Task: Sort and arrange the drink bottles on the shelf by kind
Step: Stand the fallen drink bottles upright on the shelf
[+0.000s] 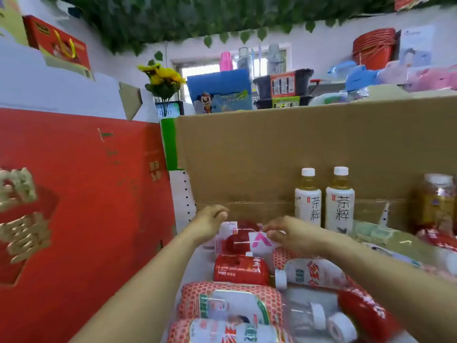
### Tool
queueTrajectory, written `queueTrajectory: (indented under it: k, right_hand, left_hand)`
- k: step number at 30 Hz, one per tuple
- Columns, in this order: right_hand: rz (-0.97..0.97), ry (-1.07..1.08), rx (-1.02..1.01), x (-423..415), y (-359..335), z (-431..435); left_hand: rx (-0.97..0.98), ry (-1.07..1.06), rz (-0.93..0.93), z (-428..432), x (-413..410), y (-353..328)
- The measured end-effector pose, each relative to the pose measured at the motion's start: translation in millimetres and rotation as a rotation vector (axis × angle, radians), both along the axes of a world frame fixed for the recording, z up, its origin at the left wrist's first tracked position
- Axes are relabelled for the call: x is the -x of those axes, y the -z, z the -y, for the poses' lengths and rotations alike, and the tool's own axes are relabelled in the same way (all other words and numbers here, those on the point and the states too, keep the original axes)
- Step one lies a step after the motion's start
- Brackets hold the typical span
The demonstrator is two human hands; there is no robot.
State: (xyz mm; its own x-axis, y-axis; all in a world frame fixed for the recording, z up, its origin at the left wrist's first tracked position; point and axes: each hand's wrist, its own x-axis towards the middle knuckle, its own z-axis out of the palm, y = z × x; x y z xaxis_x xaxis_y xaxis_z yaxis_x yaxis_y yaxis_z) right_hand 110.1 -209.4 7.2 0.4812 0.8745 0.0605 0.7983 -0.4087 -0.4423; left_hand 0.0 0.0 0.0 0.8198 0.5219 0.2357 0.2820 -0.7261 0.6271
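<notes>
Left hand (211,219): at the far left of the shelf, fingers curled above the ends of the pink-labelled bottles. It is blurred, so I cannot tell whether it grips anything.
Right hand (289,233): reaching in from the right, its fingertips bent and seemingly pinching the white-and-pink label of those bottles.
Pink-labelled bottles (237,242): two with red drink, lying on their sides side by side between the hands, at the far left of the shelf.
Tea bottles (340,201): two upright, white-capped, side by side against the cardboard wall, just right of the hands.
Red-labelled bottle (241,269): lying flat, just nearer than the pink-labelled pair.
Orange-patterned bottles (230,303): several clear ones lying in a jumble across the near part of the shelf.
Shelf (199,266): white, a bare strip showing at the left.
Cardboard wall (296,144): stands along the far side.
Red gift box (74,194): fills the left.
Amber jar (436,201): upright, far right.
</notes>
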Motion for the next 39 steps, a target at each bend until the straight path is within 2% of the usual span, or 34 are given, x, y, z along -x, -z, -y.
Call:
queueTrajectory:
  k: [2,7,14,16,18,21,24,27,29,33,36,39]
  right_hand:
    - [-0.065,0.035,0.061,-8,4,-15]
    - [0.097,-0.019,0.17,-26,0,-40]
    - [0.19,-0.09,0.344,-36,-19,-61]
    - [0.19,-0.096,0.373,-37,-22,-65]
    - [0.201,-0.102,0.405,-37,-22,-69]
    - [0.263,-0.101,0.454,-37,-15,-73]
    - [0.231,-0.102,0.449,-39,-6,-73]
    - [0.191,-0.117,0.466,-43,-4,-72]
    - [0.182,-0.121,0.477,-45,-4,-76]
    - [0.193,-0.109,0.541,-44,-5,-90]
    - [0.219,-0.112,0.568,-40,-2,-100]
    - [0.201,-0.132,0.536,-40,0,-102]
  left_hand:
    - [-0.045,0.041,-0.095,-16,-12,4]
    - [-0.179,0.162,-0.246,-39,-28,19]
    - [-0.583,0.18,-0.617,-55,-38,5]
    - [-0.589,0.136,-0.713,-54,-45,0]
    - [-0.529,0.107,-0.722,-58,-51,2]
    - [-0.425,0.114,-0.665,-62,-48,11]
    - [-0.392,0.149,-0.599,-67,-38,12]
    - [-0.353,0.086,-0.519,-73,-18,21]
    - [-0.321,0.024,-0.4,-79,-2,29]
    - [-0.004,-0.059,-0.045,-78,15,39]
    - [0.245,-0.085,0.095,-66,12,46]
    - [0.402,-0.074,0.193,-62,9,52]
